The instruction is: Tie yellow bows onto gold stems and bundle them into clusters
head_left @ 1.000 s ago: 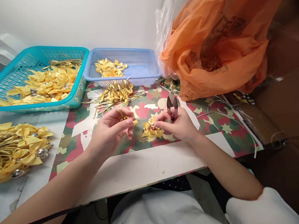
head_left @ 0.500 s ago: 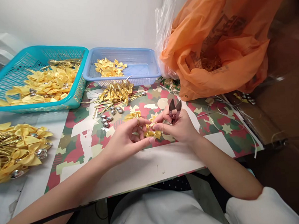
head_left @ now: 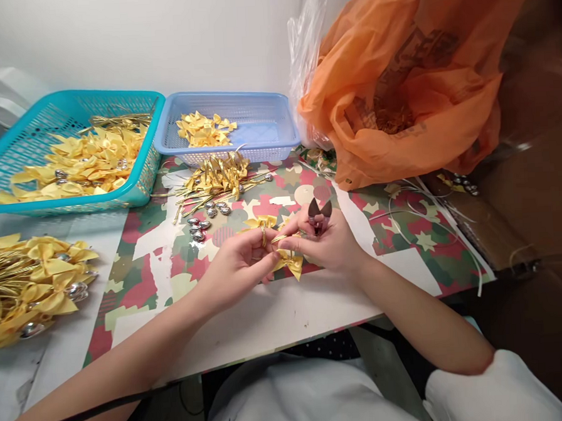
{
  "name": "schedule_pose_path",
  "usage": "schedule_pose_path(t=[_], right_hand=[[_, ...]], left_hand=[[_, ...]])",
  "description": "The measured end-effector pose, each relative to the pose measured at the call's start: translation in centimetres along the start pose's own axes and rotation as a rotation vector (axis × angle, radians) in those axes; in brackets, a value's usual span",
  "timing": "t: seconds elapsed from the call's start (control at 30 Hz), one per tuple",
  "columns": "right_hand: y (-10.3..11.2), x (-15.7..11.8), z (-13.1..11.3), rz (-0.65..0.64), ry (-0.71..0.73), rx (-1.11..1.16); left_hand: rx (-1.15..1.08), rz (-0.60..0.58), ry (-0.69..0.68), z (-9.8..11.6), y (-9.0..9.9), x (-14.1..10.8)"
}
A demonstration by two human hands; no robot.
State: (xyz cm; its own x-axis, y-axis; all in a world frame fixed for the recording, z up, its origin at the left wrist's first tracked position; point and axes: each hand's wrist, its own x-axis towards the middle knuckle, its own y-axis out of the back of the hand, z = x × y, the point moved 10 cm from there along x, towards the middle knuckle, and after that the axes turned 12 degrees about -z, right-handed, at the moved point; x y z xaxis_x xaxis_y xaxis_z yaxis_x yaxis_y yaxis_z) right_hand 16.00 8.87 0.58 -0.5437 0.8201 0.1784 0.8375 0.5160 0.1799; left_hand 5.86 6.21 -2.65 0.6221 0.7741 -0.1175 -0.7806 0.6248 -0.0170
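Over the patterned board, my left hand (head_left: 246,259) is closed, its thumb and fingers pinching a gold cord with yellow ribbon bows. One yellow bow (head_left: 291,263) hangs beneath my fingertips, and another yellow bow (head_left: 263,223) shows just past my left fingers. My right hand (head_left: 332,242) meets the left one, thumb and forefinger closed on the gold cord. Dark-bladed nippers (head_left: 319,213) are also tucked in my right hand, their jaws spread and pointing away from me. My fingers hide part of the cord.
Silver beads (head_left: 198,228) and a pile of gold-corded bows (head_left: 217,176) lie beyond my hands. Behind stand a teal basket (head_left: 134,196) and a blue basket (head_left: 263,150). An orange plastic bag (head_left: 414,159) is at back right; finished-looking bows (head_left: 34,280) lie left.
My fingers have shifted on the cord, and my left thumb has closed in toward the fingers. The bow below now hangs more visibly. The nippers have tilted slightly left and lower.
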Motion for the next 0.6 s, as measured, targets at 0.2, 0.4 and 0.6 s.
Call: schedule_pose_path(t=[0.2,0.4,0.6], right_hand=[[1.5,-1.0,-2.6,0.145,0.173,-0.151],[0.9,-1.3,-2.5,0.156,0.155,-0.296],[0.6,-1.2,-1.1,0.129,0.151,-0.004]], left_hand=[[-0.029,0.241,-0.031,0.4,2.0,-0.7],[-0.062,0.386,-0.135,1.6,3.2,-1.6],[-0.099,0.309,-0.179,1.2,2.8,-1.6]])
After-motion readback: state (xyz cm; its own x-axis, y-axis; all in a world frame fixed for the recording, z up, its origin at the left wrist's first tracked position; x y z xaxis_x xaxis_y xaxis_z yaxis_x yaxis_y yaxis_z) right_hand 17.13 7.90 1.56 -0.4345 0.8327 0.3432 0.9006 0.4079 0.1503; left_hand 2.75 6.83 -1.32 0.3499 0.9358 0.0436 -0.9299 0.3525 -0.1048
